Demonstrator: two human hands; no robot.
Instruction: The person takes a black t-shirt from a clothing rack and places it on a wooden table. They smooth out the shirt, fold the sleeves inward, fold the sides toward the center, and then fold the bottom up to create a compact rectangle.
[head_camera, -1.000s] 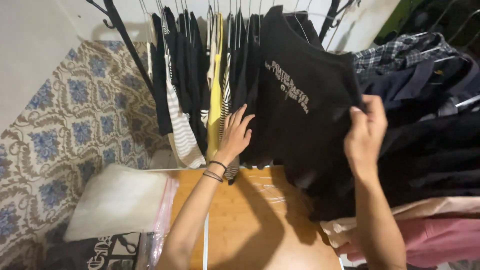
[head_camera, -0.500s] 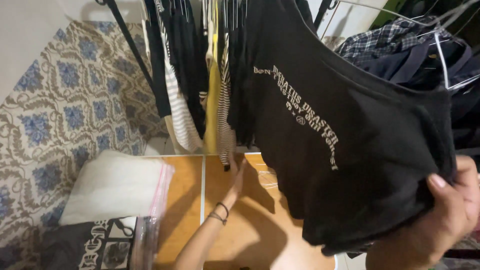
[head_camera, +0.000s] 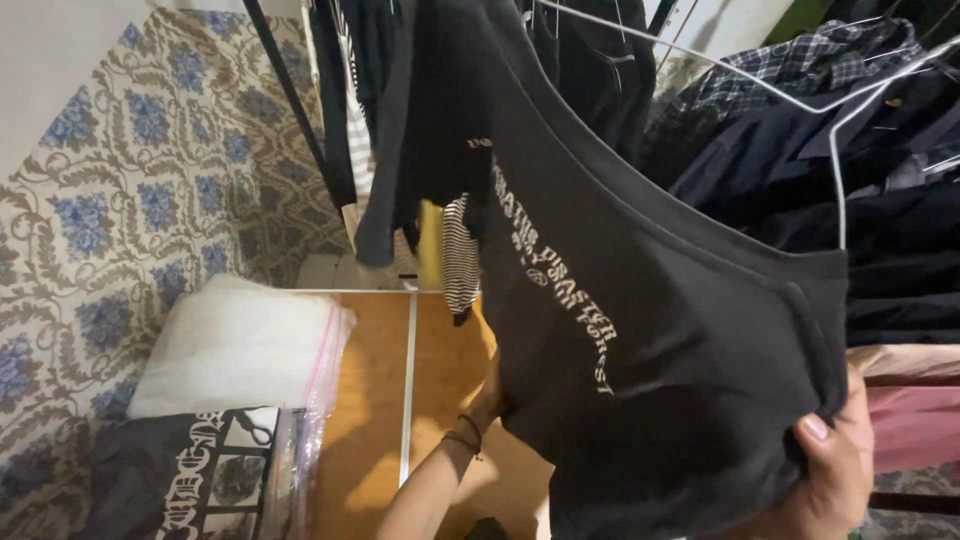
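A black T-shirt (head_camera: 640, 300) with pale lettering down its front hangs from the clothes rack and is pulled out toward me. My right hand (head_camera: 825, 470) grips its bunched lower hem at the bottom right. My left hand (head_camera: 488, 395) is under the shirt's lower edge, mostly hidden by the cloth; only the wrist with dark bracelets (head_camera: 462, 434) and the forearm show. Whether the left fingers hold the fabric cannot be seen.
More dark garments, a striped one (head_camera: 460, 265) and a yellow one hang on the rack (head_camera: 290, 95). Plaid and navy clothes on wire hangers (head_camera: 835, 130) fill the right. Below lie a wooden surface (head_camera: 375, 400), a white bagged item (head_camera: 240, 340) and a black printed bagged garment (head_camera: 190, 470).
My right hand has drawn the black shirt farther out and down toward me. My left hand dropped from the hanging clothes to beneath the shirt's edge.
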